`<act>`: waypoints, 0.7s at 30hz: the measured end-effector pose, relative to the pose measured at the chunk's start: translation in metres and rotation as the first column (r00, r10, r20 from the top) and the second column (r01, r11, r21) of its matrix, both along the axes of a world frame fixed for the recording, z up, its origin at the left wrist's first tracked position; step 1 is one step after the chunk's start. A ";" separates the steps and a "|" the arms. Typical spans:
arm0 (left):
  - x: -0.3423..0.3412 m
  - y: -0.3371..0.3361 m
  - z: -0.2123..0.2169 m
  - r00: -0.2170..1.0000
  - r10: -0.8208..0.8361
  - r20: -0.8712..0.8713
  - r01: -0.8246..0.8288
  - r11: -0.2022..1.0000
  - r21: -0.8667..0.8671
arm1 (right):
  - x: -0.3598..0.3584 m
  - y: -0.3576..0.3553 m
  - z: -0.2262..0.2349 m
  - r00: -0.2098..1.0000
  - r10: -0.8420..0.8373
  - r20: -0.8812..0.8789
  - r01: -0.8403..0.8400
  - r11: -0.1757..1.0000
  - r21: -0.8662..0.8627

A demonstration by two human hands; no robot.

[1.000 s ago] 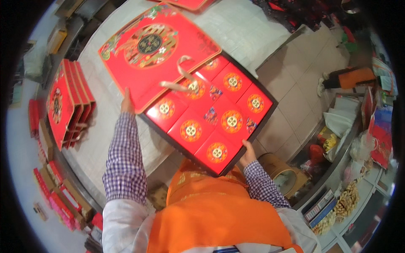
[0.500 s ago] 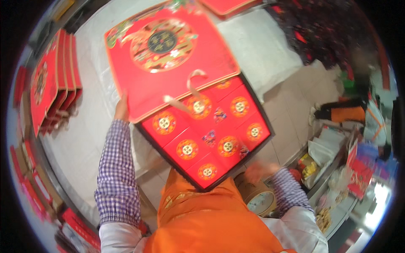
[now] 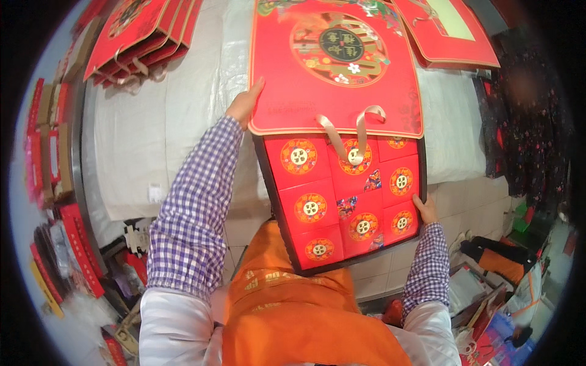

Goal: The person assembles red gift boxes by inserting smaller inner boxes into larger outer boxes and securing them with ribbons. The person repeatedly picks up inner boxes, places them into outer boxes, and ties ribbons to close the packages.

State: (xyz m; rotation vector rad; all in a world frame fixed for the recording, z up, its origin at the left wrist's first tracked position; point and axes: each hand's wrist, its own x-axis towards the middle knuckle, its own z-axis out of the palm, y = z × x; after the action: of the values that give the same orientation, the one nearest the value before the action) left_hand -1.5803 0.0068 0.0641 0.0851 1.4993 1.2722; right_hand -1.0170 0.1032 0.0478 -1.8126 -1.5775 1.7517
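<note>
A large red gift bag point(image 3: 287, 100) with a gold edge and a round printed panel lies over the far part of a black-rimmed gift box point(image 3: 279, 213). Small red cartons point(image 3: 320, 186) with round orange designs fill this box in rows. My left hand point(image 3: 245, 105) grips the bag's left side near its mouth, the thumb on top and the other fingers hidden. On the box's right edge my right hand point(image 3: 426, 209) is closed, its fingers partly out of sight underneath. Looped pale ribbon handles point(image 3: 361, 131) hang from the bag over the cartons. My orange apron touches the near corner.
Several red gift bags point(image 3: 143, 27) stand together at the far left on a white-covered table point(image 3: 189, 140). Another red bag point(image 3: 448, 36) lies at the far right, by a dark floral cloth point(image 3: 534, 116). Red packages point(image 3: 79, 241) line the left side. Clutter sits at lower right.
My right hand has come up from below to the box's right edge. Bag and box have swung straighter and sit further right in view. My left hand stays on the bag.
</note>
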 end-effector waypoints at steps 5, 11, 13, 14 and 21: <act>-0.013 0.013 -0.014 0.997 -0.044 -0.062 0.043 0.999 -0.020 | 0.026 -0.010 -0.027 0.998 -0.037 0.058 0.034 0.998 0.043; -0.016 0.021 -0.014 0.987 -0.038 -0.156 0.042 0.999 0.025 | 0.029 -0.034 -0.033 0.996 -0.091 0.000 0.091 0.994 0.062; -0.014 0.021 -0.008 0.988 -0.043 -0.149 0.049 0.998 0.038 | 0.029 -0.035 -0.030 0.997 -0.082 0.006 0.081 0.992 0.100; -0.015 0.021 -0.005 0.990 -0.055 -0.130 0.063 0.997 0.052 | 0.027 -0.034 -0.027 0.997 -0.077 0.014 0.075 0.991 0.109; -0.011 0.020 -0.008 0.967 -0.048 -0.251 0.062 0.997 0.048 | 0.028 -0.038 -0.029 0.996 -0.051 0.067 0.042 0.992 0.120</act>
State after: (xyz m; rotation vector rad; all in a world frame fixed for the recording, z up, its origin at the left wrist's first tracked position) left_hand -1.5914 0.0273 0.0561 0.3323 1.6631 1.2943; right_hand -0.9889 0.0657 0.0190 -1.8571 -1.6146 1.5554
